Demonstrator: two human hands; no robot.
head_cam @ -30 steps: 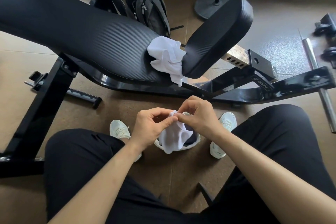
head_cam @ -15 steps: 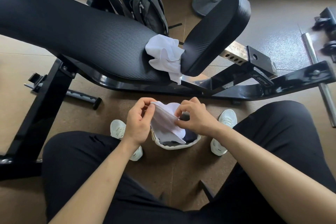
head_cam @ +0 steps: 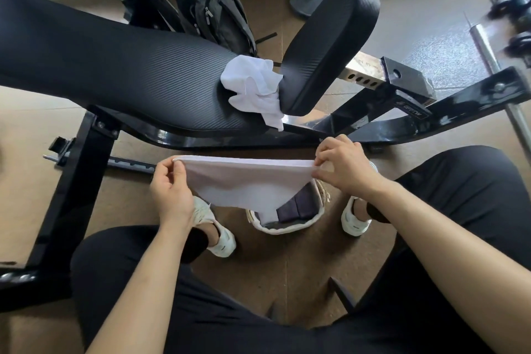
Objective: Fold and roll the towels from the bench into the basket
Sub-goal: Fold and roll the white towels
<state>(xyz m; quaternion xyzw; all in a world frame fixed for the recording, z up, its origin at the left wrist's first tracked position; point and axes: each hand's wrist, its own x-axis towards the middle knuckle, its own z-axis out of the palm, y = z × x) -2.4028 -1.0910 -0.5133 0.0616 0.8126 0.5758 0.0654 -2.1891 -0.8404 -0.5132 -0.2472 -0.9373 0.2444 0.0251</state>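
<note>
Left hand (head_cam: pixel 170 194) and right hand (head_cam: pixel 343 167) pinch the top corners of the white towel (head_cam: pixel 244 181), holding it taut over the basket (head_cam: pixel 287 230) at 6 o'clock. It seems light and limp; the corners give the surest hold.

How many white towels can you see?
2: a stretched towel between the left hand and right hand, a crumpled towel on the bench. The basket may hide more.

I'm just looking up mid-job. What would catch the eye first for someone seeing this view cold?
A white towel is pulled taut between the left hand and the right hand. Each hand pinches a top corner, and the towel hangs just above the basket. Behind it, a crumpled towel lies on the black bench where its two pads meet.
</note>
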